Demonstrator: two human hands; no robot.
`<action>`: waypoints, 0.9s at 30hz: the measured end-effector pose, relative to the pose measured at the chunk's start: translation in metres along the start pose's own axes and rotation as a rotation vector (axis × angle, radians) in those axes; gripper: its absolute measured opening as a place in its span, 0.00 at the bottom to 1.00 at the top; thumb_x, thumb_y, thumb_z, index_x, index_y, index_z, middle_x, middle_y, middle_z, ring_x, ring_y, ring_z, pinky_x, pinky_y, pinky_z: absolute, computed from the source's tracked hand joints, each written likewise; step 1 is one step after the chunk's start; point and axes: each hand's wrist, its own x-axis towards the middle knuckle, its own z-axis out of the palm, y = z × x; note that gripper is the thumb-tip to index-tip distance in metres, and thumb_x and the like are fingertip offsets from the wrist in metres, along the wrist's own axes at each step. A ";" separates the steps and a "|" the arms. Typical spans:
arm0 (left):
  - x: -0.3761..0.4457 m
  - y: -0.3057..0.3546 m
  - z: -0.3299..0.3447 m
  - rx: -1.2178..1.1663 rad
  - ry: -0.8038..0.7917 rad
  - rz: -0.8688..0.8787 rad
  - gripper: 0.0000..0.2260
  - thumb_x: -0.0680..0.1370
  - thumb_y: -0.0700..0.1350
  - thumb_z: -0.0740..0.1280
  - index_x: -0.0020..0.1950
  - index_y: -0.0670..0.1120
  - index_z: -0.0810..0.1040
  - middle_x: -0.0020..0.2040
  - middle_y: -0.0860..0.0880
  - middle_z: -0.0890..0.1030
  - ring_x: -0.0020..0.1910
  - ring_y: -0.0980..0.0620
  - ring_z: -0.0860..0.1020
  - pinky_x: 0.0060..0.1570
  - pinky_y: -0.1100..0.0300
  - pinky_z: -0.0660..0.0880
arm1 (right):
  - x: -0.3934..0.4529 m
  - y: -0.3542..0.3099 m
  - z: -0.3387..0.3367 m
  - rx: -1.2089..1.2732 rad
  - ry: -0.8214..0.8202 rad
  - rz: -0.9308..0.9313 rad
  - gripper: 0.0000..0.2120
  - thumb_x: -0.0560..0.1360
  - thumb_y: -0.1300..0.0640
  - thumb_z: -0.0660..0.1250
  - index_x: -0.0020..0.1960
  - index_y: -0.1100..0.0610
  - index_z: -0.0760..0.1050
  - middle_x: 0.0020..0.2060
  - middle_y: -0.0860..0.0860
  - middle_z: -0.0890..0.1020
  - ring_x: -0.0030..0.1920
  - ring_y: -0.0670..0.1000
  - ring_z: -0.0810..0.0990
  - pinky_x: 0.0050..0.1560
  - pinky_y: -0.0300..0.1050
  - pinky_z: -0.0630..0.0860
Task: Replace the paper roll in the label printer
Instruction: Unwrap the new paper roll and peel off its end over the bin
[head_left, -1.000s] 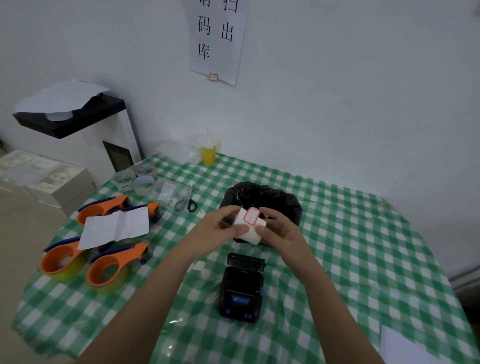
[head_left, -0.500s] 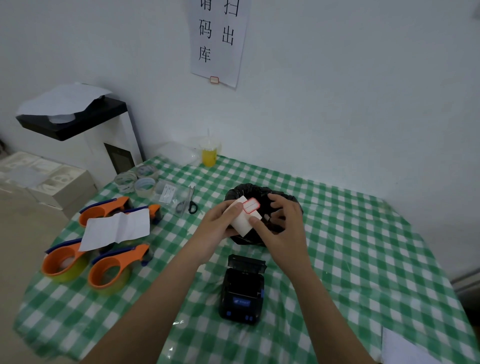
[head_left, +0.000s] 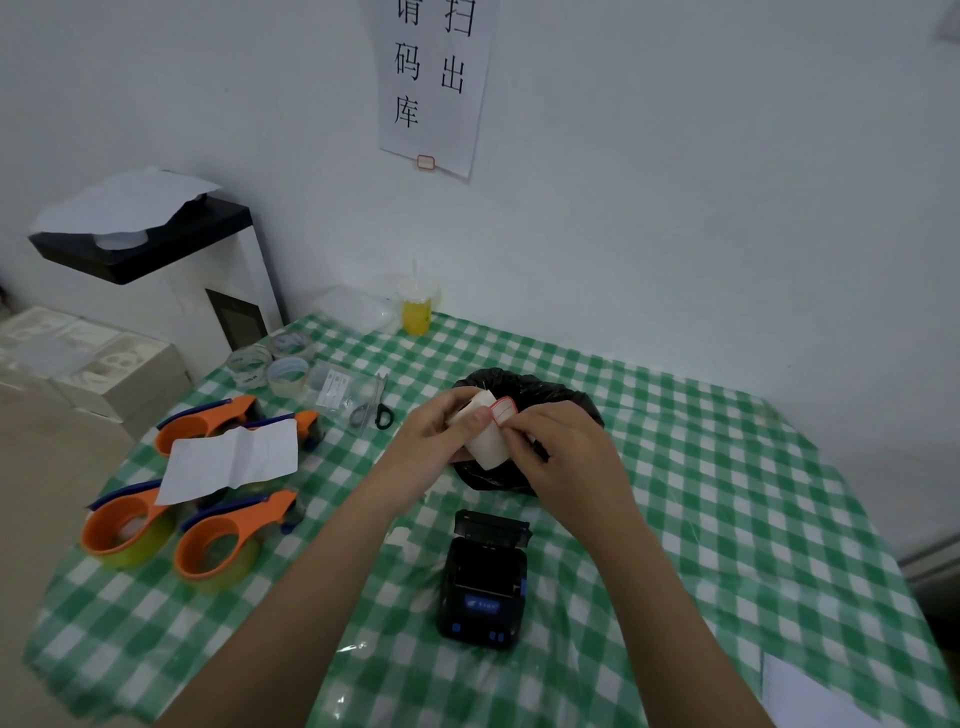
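Paper roll (head_left: 485, 439) gripped by both hands' closed fingers (head_left: 480, 415) above black bag (head_left: 566, 400); open label printer (head_left: 485, 582) near, unobstructed.

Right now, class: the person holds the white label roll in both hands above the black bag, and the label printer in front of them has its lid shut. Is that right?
Not quite. The head view shows the label printer with its lid open, tipped back. The rest stands: the left hand and the right hand hold the white label roll above the black bag.

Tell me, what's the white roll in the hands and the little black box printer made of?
The white roll looks like matte paper, with a red-edged sticker label at its end. The little black box printer seems hard plastic: smooth, moulded, slightly shiny.
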 end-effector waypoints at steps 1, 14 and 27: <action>0.000 0.000 0.000 0.010 0.001 0.006 0.15 0.77 0.47 0.62 0.63 0.45 0.72 0.52 0.51 0.79 0.49 0.57 0.79 0.45 0.66 0.80 | 0.000 -0.001 -0.001 -0.016 -0.008 0.000 0.14 0.74 0.52 0.60 0.44 0.58 0.82 0.37 0.50 0.84 0.40 0.51 0.80 0.43 0.41 0.76; -0.002 0.004 0.002 0.028 -0.005 0.019 0.11 0.77 0.46 0.63 0.59 0.49 0.74 0.51 0.52 0.79 0.50 0.54 0.79 0.51 0.60 0.78 | -0.001 -0.004 -0.004 0.056 0.011 0.070 0.10 0.73 0.52 0.64 0.44 0.56 0.82 0.37 0.49 0.84 0.39 0.49 0.79 0.42 0.39 0.75; -0.003 0.005 0.005 0.031 -0.012 0.040 0.08 0.77 0.47 0.63 0.55 0.53 0.74 0.50 0.53 0.80 0.48 0.57 0.79 0.46 0.65 0.79 | -0.003 -0.005 -0.003 0.031 0.025 0.128 0.08 0.74 0.53 0.65 0.46 0.54 0.82 0.38 0.47 0.84 0.40 0.47 0.79 0.42 0.37 0.74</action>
